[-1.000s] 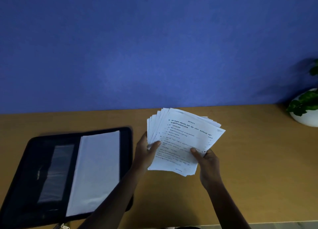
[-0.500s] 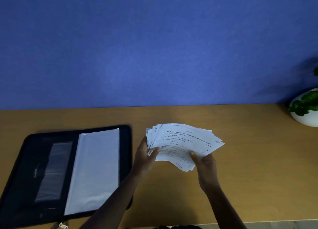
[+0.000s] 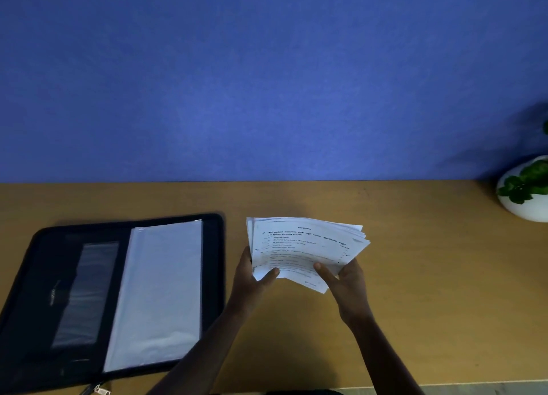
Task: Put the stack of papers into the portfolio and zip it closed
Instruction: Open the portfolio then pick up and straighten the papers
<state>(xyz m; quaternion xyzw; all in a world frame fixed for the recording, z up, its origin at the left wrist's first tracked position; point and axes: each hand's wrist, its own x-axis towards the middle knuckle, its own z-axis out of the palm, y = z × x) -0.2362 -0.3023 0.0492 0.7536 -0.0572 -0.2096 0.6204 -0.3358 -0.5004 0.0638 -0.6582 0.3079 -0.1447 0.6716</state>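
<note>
Nearest, a zipper pull [image 3: 100,390] lies at the front edge of the bench [image 3: 430,276], loose because the portfolio [image 3: 213,276] lies unzipped and spread flat, ready to receive sheets. A pale sheet or sleeve [image 3: 157,294] covers its right half; the small mark on the dark left panel is too faint to read. Just right of it, above the bench, the left hand [image 3: 249,282] and right hand [image 3: 347,282] each pinch a lower corner of the stack of papers [image 3: 302,246], thumbs on top. The sheets are fanned, so this two-sided hold probably serves to square them. The printed lines are too small to read. Farthest right stands a potted plant [image 3: 525,190].
</note>
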